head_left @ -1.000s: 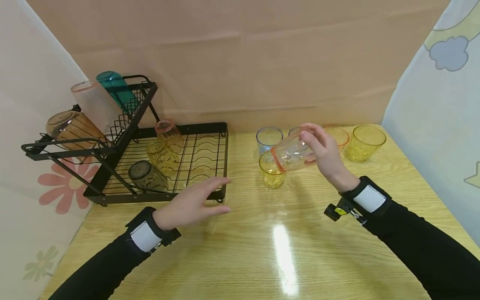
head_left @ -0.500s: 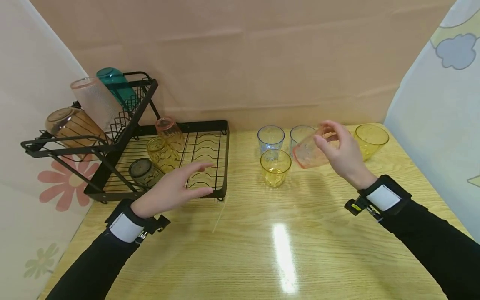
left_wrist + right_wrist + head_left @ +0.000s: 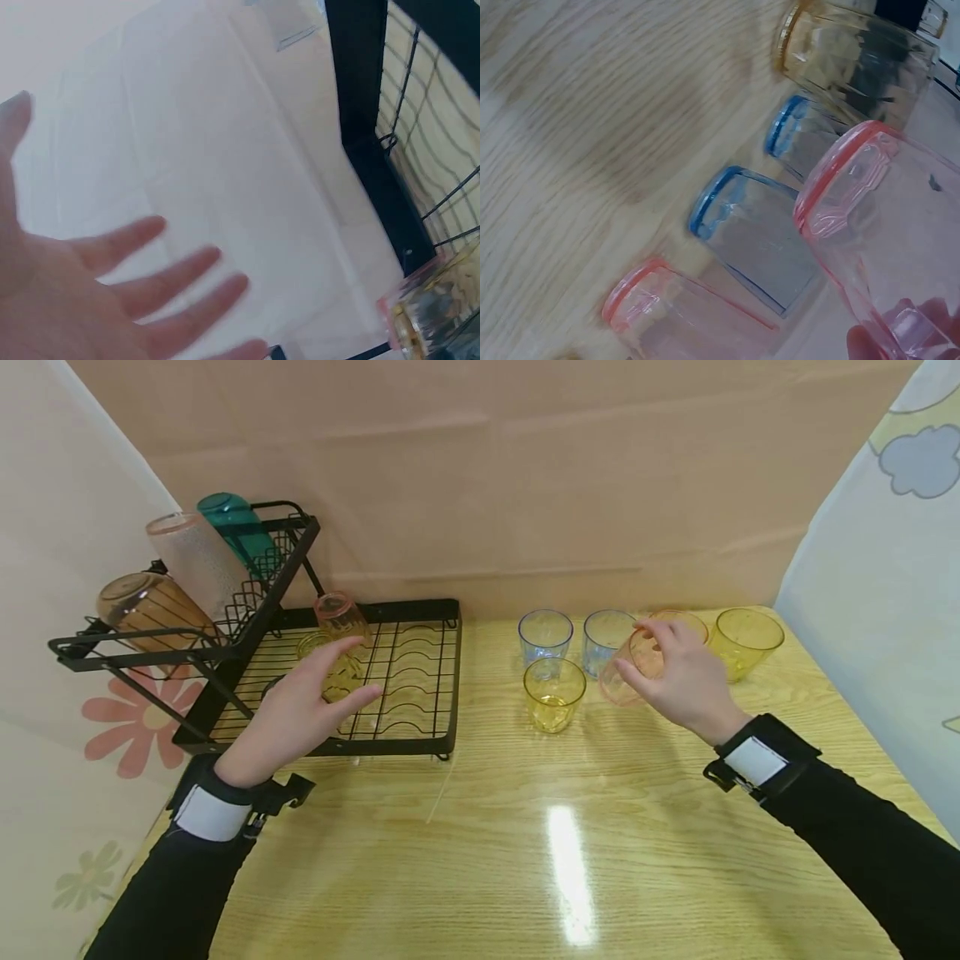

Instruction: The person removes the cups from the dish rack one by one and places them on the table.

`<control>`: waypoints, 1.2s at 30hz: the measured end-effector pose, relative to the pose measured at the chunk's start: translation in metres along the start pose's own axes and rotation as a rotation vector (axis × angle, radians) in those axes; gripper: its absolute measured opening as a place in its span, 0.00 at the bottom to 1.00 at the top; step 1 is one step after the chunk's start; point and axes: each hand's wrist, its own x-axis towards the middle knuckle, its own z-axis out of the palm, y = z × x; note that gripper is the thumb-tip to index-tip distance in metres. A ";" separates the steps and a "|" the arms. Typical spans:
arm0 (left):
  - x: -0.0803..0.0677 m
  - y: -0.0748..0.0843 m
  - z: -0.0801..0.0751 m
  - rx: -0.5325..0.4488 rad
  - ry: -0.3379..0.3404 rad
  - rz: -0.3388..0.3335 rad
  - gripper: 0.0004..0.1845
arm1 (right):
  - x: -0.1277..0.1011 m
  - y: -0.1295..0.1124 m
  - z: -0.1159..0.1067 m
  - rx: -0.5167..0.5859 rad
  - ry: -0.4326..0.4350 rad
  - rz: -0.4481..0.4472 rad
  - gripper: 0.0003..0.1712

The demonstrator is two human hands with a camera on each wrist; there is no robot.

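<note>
Head view: right hand grips pink cup, tilted, just right of yellow cup. Left hand open, fingers spread, over rack. Step: setting cup down. Next, prob.: level it, release.

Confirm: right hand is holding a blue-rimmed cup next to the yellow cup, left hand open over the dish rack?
Not quite. The cup in the right hand is a pink-rimmed cup, not blue-rimmed; the right wrist view shows its rim plainly. The rest holds: it is beside the yellow cup, and the left hand is open over the dish rack.
</note>
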 end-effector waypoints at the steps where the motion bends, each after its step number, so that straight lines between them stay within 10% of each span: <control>1: 0.001 -0.001 0.000 0.013 0.003 -0.010 0.44 | 0.000 0.001 0.003 -0.019 -0.014 -0.006 0.34; 36: 0.020 -0.044 0.013 0.442 0.348 -0.212 0.60 | -0.003 0.008 0.038 -0.167 -0.292 -0.014 0.41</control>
